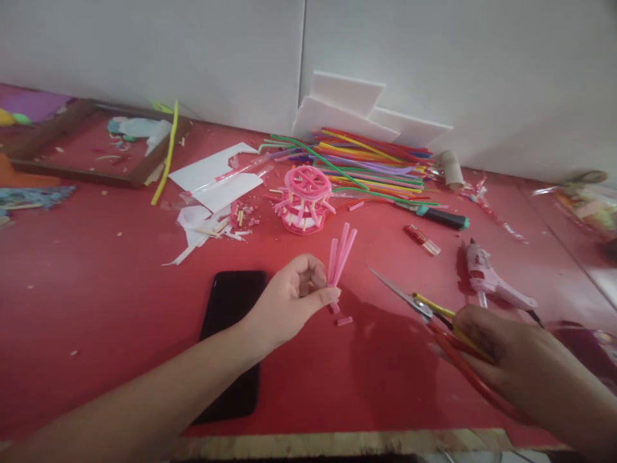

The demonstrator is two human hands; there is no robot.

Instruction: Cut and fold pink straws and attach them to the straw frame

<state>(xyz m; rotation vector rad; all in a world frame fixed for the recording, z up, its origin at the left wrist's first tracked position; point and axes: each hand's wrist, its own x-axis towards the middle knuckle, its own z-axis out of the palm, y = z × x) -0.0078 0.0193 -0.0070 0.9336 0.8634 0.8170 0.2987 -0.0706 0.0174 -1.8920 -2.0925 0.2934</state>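
Between thumb and fingers, my left hand pinches a few short pink pipe cleaner pieces, which fan upward. Just under that hand lies a small cut pink piece. My right hand is wrapped round the handles of a pair of scissors, one handle red and the other yellow. The blades point up and left toward the pink pieces, apart from them. Beyond my left hand stands a small round pink structure with a spoked top and stick posts.
A black phone lies beside my left forearm. A pink glue gun, a lighter and a cutter knife lie to the right. Colourful pipe cleaners are heaped at the back. A wooden frame sits far left.
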